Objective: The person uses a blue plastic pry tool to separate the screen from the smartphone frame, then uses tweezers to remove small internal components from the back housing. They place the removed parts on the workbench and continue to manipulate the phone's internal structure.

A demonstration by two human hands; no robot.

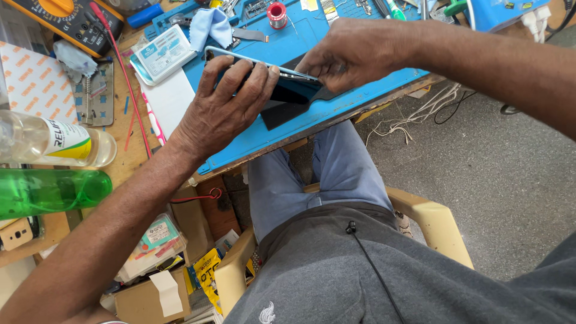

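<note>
A repair workshop: blue work mat (360,90), multimeter (66,21), solder spool (276,14), cluttered wooden bench (129,162).

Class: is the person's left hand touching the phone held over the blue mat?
Touching. The head view shows the left hand with fingers curled over the phone, gripping it.

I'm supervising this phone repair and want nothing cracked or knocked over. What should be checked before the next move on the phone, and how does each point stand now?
1. Left hand steadies the phone from above, fingers draped over it: ok.
2. Right hand pinches at the phone's edge; whether it holds a tool: cannot tell.
3. Phone is over the blue mat, not past the bench edge: ok.
4. Solder spool stands apart from both hands: ok.
5. Clear bottle and green bottle lie on their sides near the left forearm: not ok.
6. Whether the screen has lifted free: cannot tell.
</note>
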